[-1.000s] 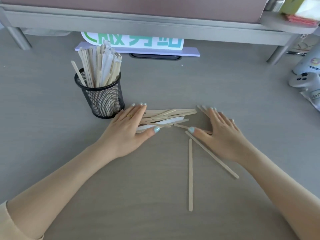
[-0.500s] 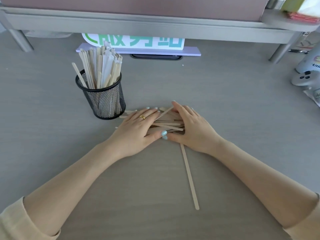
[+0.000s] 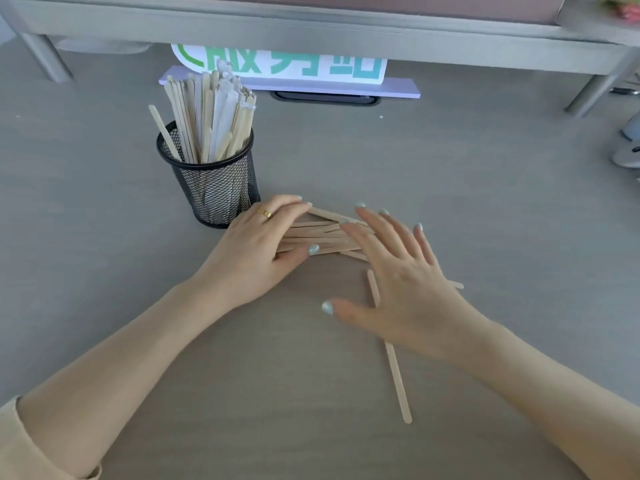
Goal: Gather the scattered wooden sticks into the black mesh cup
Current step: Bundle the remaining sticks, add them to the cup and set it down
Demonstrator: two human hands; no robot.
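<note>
Head view: cup [image 3: 214, 188] largely filled; sticks [image 3: 322, 233] are bunched under left hand [image 3: 256, 251], right hand [image 3: 398, 282] spread, empty.

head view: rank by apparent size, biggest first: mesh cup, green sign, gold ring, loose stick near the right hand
1. green sign, widest, though its top is cut off by the shelf
2. mesh cup
3. loose stick, long but thin and partly under the right hand; it lies nearer the camera, so cup versus stick is unsure
4. gold ring
</note>
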